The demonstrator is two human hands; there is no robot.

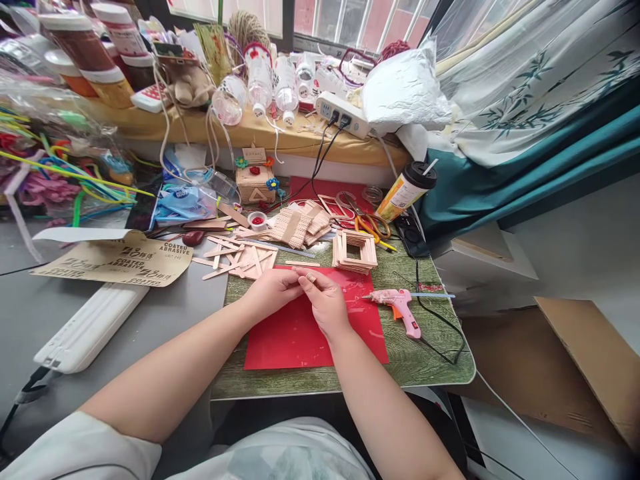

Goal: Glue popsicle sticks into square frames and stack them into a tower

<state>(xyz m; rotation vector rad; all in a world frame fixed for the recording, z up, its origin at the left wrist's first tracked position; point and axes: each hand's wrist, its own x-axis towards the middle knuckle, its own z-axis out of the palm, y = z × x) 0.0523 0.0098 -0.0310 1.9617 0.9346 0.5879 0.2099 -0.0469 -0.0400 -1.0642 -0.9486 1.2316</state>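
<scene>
My left hand (273, 292) and my right hand (327, 303) meet over a red sheet (285, 347), fingers closed together. Between them shows the end of a small bundle of wooden craft sticks (311, 277); my fingers hide most of it. Just behind my hands lies a single craft stick (306, 264). A square frame of stacked craft sticks (354, 252) stands beyond my right hand. To the right, a pink hot glue gun (400, 307) rests on its side, its nozzle toward the red sheet. Loose craft sticks (240, 257) spread beyond my left hand.
Stacked craft sticks (290, 227), scissors (373, 223) and a lidded drink cup (407, 190) stand farther back. Left are a sandpaper sheet (120, 260) and a white power strip (95, 327). The glue gun's black cord (457, 343) curls near the table's right edge.
</scene>
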